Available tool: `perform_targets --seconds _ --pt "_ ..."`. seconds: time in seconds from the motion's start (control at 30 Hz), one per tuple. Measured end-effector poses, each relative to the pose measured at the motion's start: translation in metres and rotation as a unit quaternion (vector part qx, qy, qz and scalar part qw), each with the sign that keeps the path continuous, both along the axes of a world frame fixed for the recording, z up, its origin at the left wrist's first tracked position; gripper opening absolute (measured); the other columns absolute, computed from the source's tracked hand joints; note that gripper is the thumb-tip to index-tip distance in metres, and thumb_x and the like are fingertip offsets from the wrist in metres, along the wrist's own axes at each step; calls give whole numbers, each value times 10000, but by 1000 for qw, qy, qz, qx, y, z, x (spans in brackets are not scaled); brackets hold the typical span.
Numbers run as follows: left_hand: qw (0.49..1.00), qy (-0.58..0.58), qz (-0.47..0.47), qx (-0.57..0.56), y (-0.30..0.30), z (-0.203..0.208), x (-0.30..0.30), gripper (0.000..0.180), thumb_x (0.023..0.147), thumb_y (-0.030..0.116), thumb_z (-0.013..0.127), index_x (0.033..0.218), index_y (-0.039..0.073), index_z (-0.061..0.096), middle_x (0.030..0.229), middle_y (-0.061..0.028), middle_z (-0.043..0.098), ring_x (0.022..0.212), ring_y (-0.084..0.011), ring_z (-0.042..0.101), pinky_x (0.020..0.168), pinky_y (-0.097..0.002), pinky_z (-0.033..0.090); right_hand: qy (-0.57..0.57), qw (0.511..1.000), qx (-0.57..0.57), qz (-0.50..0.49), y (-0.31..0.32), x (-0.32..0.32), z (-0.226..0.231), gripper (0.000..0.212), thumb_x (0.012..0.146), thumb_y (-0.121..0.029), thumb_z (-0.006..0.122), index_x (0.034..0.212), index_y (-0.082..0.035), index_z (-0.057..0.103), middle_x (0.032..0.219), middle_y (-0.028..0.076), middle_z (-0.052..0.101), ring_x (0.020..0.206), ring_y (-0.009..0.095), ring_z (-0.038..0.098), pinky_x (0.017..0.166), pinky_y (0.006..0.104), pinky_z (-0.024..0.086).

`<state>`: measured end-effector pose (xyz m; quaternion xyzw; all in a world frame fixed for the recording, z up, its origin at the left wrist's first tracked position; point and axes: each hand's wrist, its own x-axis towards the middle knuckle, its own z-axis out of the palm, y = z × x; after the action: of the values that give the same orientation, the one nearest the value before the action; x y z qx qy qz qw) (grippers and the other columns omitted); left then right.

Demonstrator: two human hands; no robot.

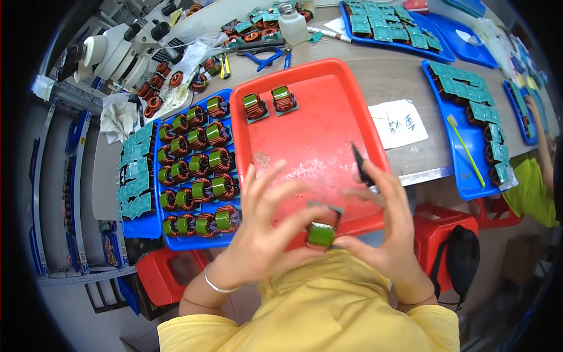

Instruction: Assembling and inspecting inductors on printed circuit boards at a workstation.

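Note:
Over the near edge of the red tray (368, 126), a toroidal coil (321, 233) with copper windings and green tape sits between my two hands. My left hand (258, 229) grips it between thumb and index finger, the other fingers raised and spread. The thumb of my right hand (390, 234) touches its right side. Dark pointed tweezers (359, 161) are held in the right hand's fingers, tip pointing away from me. At the tray's far left stand two similar coils on green boards, a left coil (254, 107) and a right coil (284, 98).
Left of the red tray, a blue tray (193, 242) holds rows of green-taped coils. Beyond are pliers (264, 58), a clear bottle (292, 24) and a microscope (111, 50). On the right lie a paper sheet (399, 123) and a blue tray (469, 188) with a green brush (466, 151). Another person's arm (545, 152) shows far right.

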<state>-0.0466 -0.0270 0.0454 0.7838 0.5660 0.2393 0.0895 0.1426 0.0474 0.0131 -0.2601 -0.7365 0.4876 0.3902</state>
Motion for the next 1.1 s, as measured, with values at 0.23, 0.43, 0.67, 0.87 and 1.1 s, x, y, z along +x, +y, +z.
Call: perform_targets --seconds 0.23,0.43,0.67,0.87,1.1 --pt "979 36 191 61 50 -32 -58 492 547 202 813 973 82 597 1212 -111 406 1219 -345 308 1007 -447 275 66 985 -58 -151 13 36 -12 719 691 -111 709 1287 74 353 1199 160 474 1018 225 546 914 344 392" --pt "972 82 212 63 79 -54 -86 455 565 185 793 971 76 619 1176 -116 436 1151 -323 373 975 -412 303 66 943 -48 -322 34 101 -16 599 722 97 558 1292 29 385 1141 135 496 967 180 557 863 291 412" --pt "962 85 256 43 80 -59 -105 471 579 130 771 1006 55 588 1138 -126 444 1112 -316 397 948 -408 325 19 897 95 -432 91 161 -23 536 781 53 570 1287 -11 410 1108 100 526 945 150 560 827 263 421" --pt "963 101 247 46 88 -61 -106 474 560 133 782 985 57 585 1132 -120 444 1117 -309 392 949 -414 317 -241 794 237 -505 144 209 -33 614 705 21 620 1277 -32 403 1124 126 492 973 231 570 810 316 453" --pt "975 81 207 -20 85 -41 -104 481 540 124 785 972 51 587 1160 -118 431 1165 -320 363 975 -416 305 -409 674 271 -552 162 216 -48 682 655 -21 690 1259 -10 374 1157 174 468 972 357 524 835 401 435"
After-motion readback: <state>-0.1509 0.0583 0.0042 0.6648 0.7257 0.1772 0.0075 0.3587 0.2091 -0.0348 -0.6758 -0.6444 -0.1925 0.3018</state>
